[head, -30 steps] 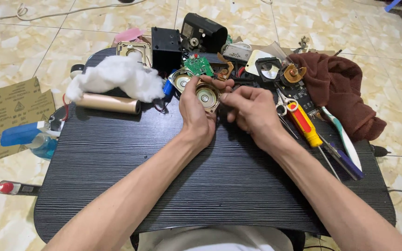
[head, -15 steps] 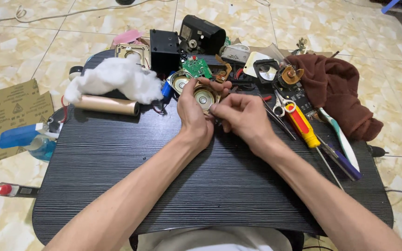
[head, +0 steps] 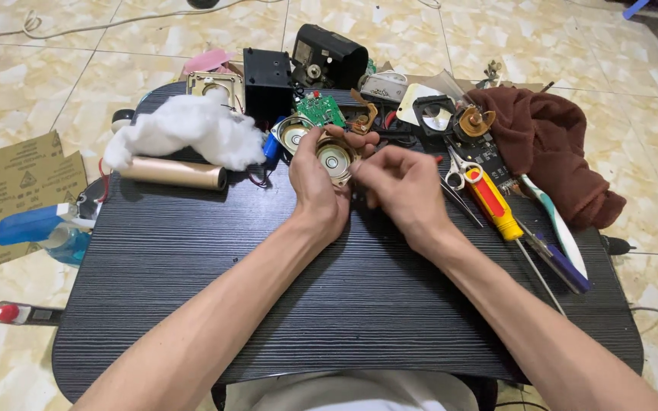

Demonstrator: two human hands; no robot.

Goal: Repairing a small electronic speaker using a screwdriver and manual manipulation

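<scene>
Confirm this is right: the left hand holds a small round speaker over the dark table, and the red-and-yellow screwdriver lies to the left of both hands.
Wrong side. In the head view the red-and-yellow screwdriver lies to the right of both hands; the left hand does hold the small round speaker over the dark table.

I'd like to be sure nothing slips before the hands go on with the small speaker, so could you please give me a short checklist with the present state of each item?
1. Small round speaker held: ok, the left hand wraps around it, face up.
2. Right hand at the speaker: ok, its fingertips meet the speaker's right edge.
3. What the right hand pinches: cannot tell, it is hidden by the fingers.
4. Wires to the green circuit board: cannot tell, too small to trace.
5. Tools within reach: ok, the yellow-and-red screwdriver and scissors lie just right of the hands.
6. Bare work area on the black table: ok, near the forearms.
</scene>
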